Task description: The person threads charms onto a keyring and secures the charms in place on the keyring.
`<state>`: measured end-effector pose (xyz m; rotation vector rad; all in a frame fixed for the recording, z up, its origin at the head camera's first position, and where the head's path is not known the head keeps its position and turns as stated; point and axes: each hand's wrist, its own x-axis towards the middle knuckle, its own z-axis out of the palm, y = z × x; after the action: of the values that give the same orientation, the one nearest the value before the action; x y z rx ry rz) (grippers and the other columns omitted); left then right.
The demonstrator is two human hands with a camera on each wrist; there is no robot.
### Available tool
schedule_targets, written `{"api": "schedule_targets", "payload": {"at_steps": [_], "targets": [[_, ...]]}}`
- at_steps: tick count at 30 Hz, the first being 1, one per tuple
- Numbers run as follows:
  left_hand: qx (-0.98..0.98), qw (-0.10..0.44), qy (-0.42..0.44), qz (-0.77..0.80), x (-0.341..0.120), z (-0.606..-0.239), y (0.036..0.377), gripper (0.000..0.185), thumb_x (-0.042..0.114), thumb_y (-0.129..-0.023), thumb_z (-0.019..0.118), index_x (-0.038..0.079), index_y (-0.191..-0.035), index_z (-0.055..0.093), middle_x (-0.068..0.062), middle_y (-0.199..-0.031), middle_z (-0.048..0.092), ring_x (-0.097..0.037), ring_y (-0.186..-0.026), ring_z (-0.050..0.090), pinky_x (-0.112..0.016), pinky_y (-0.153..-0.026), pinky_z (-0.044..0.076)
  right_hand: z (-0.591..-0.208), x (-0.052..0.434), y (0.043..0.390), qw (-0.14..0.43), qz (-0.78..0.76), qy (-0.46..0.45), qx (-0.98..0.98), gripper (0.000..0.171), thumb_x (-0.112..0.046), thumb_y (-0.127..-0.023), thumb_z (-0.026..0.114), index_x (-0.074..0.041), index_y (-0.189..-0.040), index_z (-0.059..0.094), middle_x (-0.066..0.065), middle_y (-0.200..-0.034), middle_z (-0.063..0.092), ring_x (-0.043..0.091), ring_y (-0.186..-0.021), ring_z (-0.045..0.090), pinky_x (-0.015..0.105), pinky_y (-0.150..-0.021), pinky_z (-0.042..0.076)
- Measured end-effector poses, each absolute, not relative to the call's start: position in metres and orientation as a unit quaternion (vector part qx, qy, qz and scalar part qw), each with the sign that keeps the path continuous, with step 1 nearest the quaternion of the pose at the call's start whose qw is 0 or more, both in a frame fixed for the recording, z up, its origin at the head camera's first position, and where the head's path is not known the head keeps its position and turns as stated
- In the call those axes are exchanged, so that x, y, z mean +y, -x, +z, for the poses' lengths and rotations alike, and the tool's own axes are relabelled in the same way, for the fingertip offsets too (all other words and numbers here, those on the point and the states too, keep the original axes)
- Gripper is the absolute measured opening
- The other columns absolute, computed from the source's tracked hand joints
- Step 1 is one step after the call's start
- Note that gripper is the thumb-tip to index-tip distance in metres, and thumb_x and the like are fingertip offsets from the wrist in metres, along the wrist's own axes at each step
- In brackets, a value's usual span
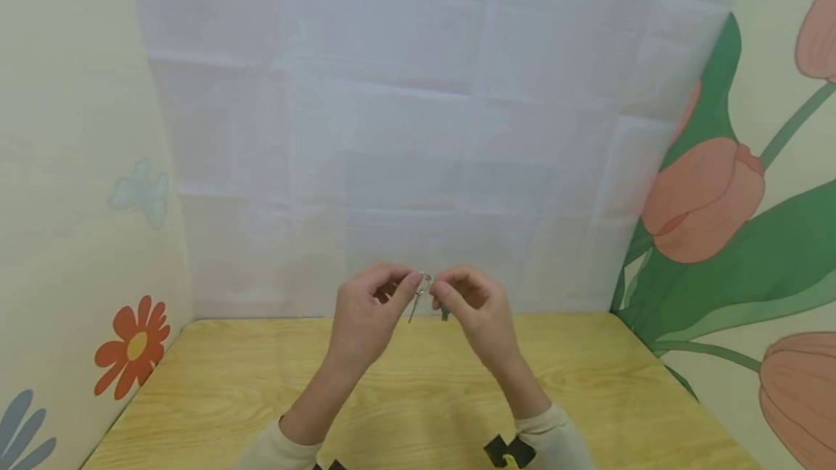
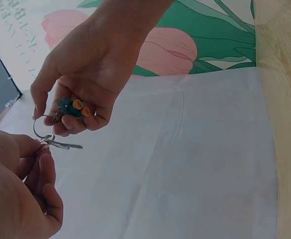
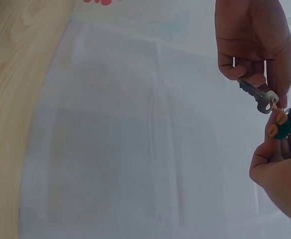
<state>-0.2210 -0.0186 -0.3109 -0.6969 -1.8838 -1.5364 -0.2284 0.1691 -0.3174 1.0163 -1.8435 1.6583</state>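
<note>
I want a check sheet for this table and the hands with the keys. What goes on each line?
Surface: light wooden table, bare where visible.
Job's things: metal key ring with a silver key hanging from it; green fob with orange buttons.
Clutter: nothing seen.
Grippers: left hand pinches the ring near the key; right hand holds the fob and ring.
Cables: nothing seen.
Surroundings: white creased cloth behind; flower-painted walls at both sides.

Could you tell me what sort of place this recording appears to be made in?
Probably a small staged booth: a light wooden table boxed in by a white cloth backdrop and side walls painted with tulips and flowers.
</note>
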Motion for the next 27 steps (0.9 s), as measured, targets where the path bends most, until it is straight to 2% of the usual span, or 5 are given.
{"api": "schedule_targets", "payload": {"at_steps": [5, 10, 17, 22, 27], "targets": [[-0.707, 0.322, 0.268, -0.57, -0.0177, -0.3112, 0.2207, 0.017, 0.032, -0.099, 0.071, 0.018, -0.098, 0.079, 0.008, -0.087, 0.068, -0.013, -0.07, 0.061, -0.031, -0.061, 0.051, -0.3183, 0.1688, 0.2308, 0.249, 0.575, -0.411, -0.661, 0.004, -0.003, -0.099, 0.066, -0.005, -0.102, 0.068, 0.018, -0.091, 0.064, 0.024, -0.075, 0.059, 0.03, -0.065, 0.051], [-0.697, 0.342, 0.264, -0.572, -0.0174, -0.3107, 0.2193, 0.017, 0.03, -0.099, 0.07, 0.016, -0.098, 0.08, 0.007, -0.085, 0.067, -0.014, -0.067, 0.059, -0.028, -0.059, 0.048, -0.3201, 0.1648, 0.2353, 0.287, 0.53, -0.466, -0.648, 0.014, 0.009, -0.092, 0.066, -0.003, -0.098, 0.066, 0.012, -0.092, 0.064, 0.022, -0.078, 0.057, 0.03, -0.068, 0.05], [-0.699, 0.307, 0.241, -0.6, -0.0197, -0.3086, 0.2172, 0.018, 0.034, -0.098, 0.071, 0.017, -0.1, 0.079, 0.004, -0.088, 0.067, -0.016, -0.073, 0.058, -0.028, -0.06, 0.046, -0.3222, 0.1614, 0.2357, 0.305, 0.525, -0.459, -0.648, 0.02, 0.015, -0.09, 0.066, -0.003, -0.1, 0.066, 0.009, -0.09, 0.065, 0.021, -0.074, 0.057, 0.029, -0.064, 0.048], [-0.721, 0.26, 0.228, -0.6, -0.0212, -0.3069, 0.2156, 0.02, 0.036, -0.099, 0.069, 0.019, -0.104, 0.077, 0.005, -0.092, 0.069, -0.016, -0.079, 0.06, -0.031, -0.067, 0.05, -0.3246, 0.1636, 0.232, 0.259, 0.59, -0.38, -0.663, 0.012, 0.003, -0.097, 0.067, -0.001, -0.107, 0.064, 0.015, -0.096, 0.065, 0.023, -0.08, 0.062, 0.033, -0.07, 0.055], [-0.733, 0.239, 0.234, -0.592, -0.0217, -0.3049, 0.2158, 0.021, 0.035, -0.1, 0.069, 0.017, -0.107, 0.076, 0.004, -0.095, 0.07, -0.017, -0.081, 0.063, -0.033, -0.071, 0.052, -0.3199, 0.1659, 0.2296, 0.207, 0.632, -0.292, -0.688, 0.026, -0.015, -0.097, 0.073, -0.002, -0.118, 0.065, 0.015, -0.099, 0.067, 0.026, -0.084, 0.064, 0.036, -0.075, 0.057]]}}
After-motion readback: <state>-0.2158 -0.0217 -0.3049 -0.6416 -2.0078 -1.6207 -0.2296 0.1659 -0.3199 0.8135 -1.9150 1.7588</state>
